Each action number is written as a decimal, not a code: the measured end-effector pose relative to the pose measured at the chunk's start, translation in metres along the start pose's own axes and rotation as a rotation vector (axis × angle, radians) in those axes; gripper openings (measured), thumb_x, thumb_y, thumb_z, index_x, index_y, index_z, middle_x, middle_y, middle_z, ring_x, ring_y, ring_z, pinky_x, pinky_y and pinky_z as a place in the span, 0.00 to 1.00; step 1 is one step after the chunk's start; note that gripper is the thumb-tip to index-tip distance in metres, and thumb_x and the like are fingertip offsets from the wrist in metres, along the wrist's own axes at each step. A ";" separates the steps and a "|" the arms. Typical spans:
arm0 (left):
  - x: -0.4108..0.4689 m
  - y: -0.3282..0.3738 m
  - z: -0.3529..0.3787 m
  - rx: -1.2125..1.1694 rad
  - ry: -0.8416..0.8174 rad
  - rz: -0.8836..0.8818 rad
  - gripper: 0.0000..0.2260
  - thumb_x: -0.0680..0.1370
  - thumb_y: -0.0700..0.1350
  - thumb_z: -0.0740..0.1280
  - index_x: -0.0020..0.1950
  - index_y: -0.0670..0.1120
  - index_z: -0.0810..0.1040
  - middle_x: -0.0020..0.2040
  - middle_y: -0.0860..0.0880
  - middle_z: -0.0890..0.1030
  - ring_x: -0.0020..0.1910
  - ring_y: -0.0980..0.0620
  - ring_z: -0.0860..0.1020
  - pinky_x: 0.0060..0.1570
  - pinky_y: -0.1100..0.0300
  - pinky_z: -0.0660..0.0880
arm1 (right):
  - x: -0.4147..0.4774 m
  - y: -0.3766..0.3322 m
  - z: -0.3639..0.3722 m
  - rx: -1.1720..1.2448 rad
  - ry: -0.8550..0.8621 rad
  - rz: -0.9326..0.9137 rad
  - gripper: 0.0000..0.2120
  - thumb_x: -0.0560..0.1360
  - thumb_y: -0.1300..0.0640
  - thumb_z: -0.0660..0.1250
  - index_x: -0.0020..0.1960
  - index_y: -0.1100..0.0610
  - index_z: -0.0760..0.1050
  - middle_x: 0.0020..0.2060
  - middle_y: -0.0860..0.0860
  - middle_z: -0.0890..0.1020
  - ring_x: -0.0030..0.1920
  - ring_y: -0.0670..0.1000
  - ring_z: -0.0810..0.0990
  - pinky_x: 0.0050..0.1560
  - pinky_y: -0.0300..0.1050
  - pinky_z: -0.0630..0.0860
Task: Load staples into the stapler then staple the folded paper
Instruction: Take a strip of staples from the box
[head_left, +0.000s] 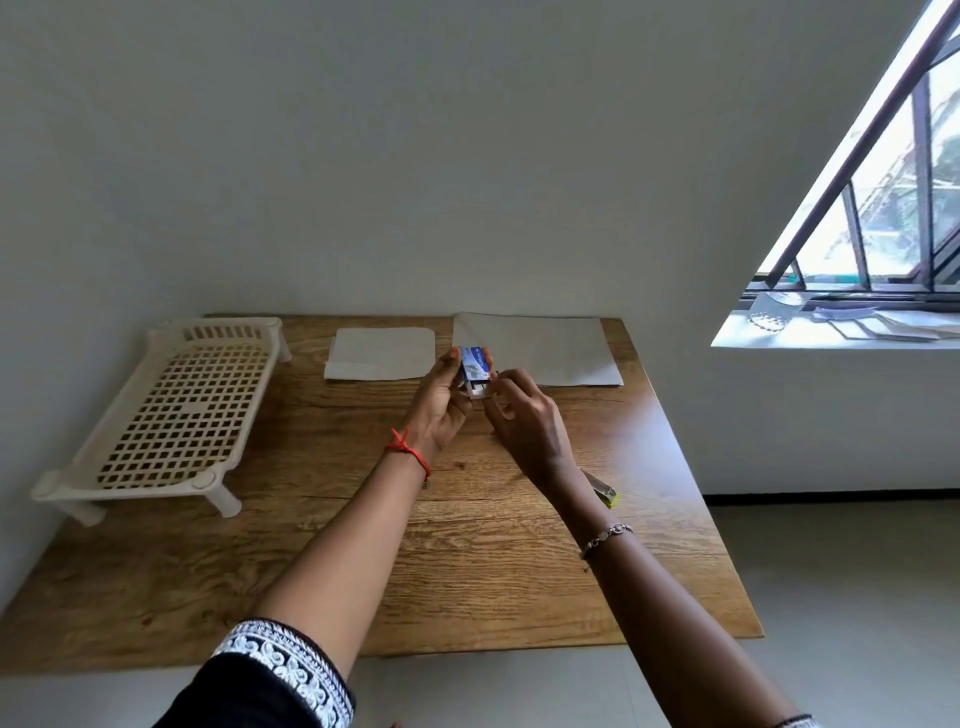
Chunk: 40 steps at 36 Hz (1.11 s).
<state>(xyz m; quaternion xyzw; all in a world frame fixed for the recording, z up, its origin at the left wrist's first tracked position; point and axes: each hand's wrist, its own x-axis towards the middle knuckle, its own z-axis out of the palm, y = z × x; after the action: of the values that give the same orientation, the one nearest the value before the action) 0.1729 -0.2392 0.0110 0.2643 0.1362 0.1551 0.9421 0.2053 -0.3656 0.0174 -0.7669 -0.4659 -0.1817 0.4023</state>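
From the head camera, looking down over the wooden table (322, 545), the person holds a small blue staple box (474, 366) up above the tabletop. The left hand (441, 410) wraps its fingers around the box's sleeve and grips it firmly. The right hand (524, 421) has its fingertips pinched narrow at the white inner tray (479, 391), which sticks out of the sleeve's near end (whether a strip of staples is already between those fingertips is too small to tell).

This looks like the very first step: getting staples out of the box. The stapler (605, 491) lies on the table just beside the right forearm, mostly hidden by it, only a grey and yellow-green end showing. The folded paper (379, 353) rests untouched near the far edge, with a larger sheet (540, 348) to its right and a cream plastic rack (171, 410) well off to the left.

Next, I'd judge, one strip must be lifted free without crumbling it, the box set down, and the stapler picked up and opened to take the strip.
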 end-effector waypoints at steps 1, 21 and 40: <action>0.000 -0.001 0.000 -0.016 -0.001 -0.003 0.20 0.66 0.45 0.70 0.54 0.38 0.72 0.41 0.44 0.85 0.40 0.50 0.85 0.40 0.58 0.82 | -0.001 0.000 -0.001 -0.002 -0.005 -0.012 0.07 0.73 0.61 0.62 0.43 0.64 0.76 0.41 0.58 0.80 0.32 0.55 0.79 0.27 0.48 0.78; 0.009 -0.016 0.000 -0.049 -0.044 -0.012 0.30 0.48 0.46 0.84 0.45 0.45 0.75 0.42 0.44 0.85 0.39 0.49 0.84 0.37 0.54 0.82 | -0.017 0.012 -0.007 0.005 -0.073 0.033 0.06 0.72 0.62 0.67 0.47 0.63 0.76 0.46 0.56 0.79 0.37 0.53 0.80 0.32 0.49 0.80; 0.011 -0.012 0.004 -0.023 0.119 -0.012 0.11 0.81 0.45 0.56 0.53 0.41 0.74 0.48 0.45 0.78 0.40 0.53 0.82 0.36 0.59 0.82 | -0.016 0.013 -0.013 0.086 -0.158 0.072 0.06 0.71 0.62 0.69 0.47 0.61 0.79 0.48 0.55 0.78 0.38 0.53 0.80 0.34 0.51 0.81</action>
<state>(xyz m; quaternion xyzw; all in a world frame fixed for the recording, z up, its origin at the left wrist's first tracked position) 0.1871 -0.2472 0.0059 0.2430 0.1917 0.1664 0.9362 0.2096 -0.3880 0.0086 -0.7770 -0.4758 -0.0860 0.4032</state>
